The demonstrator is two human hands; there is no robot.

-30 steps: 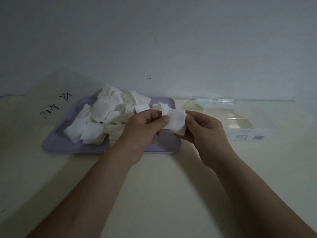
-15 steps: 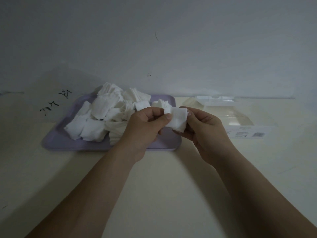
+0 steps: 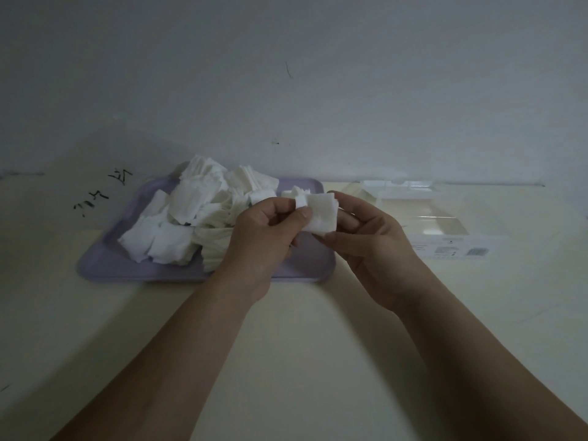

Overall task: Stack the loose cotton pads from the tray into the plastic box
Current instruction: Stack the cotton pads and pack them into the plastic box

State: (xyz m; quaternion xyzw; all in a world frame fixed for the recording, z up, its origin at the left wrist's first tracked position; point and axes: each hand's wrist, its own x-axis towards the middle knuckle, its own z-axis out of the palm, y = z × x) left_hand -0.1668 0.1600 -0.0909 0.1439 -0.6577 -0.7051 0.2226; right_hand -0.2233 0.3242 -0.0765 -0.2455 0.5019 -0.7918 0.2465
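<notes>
Forearms (image 3: pixel 191 332) converge, left hand (image 3: pixel 261 238) and right hand (image 3: pixel 374 249) pinching a cotton pad (image 3: pixel 322 215).

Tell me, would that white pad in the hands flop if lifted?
Probably barely: the cotton pad looks flat, pinched between left hand and right hand. Likely very light: pinching suffices. Pads on the tray lie bent, so it should fold easily.

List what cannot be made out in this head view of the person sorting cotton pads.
Whether the held cotton pad is one or several: head view, seen face-on, left hand and right hand cover its edges.
Print on the plastic box label: head view, too small and dim.
The tray floor under the pile of pads: head view, the pads cover it.
Black writing on the table: head view, too small to read.
</notes>
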